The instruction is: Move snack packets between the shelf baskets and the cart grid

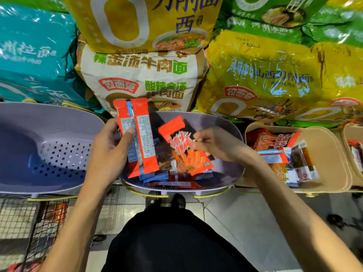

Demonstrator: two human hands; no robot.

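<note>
My left hand grips an orange snack packet back side up, thumb across its silver seam, above the middle purple basket. My right hand pinches a second orange packet with white lettering, tilted over the same basket. Several more packets, orange and blue, lie in the bottom of that basket.
A purple perforated basket with nothing visible inside sits at the left. A beige basket with several packets is on the right. Large noodle bags are stacked behind. The wire cart grid is at the lower left.
</note>
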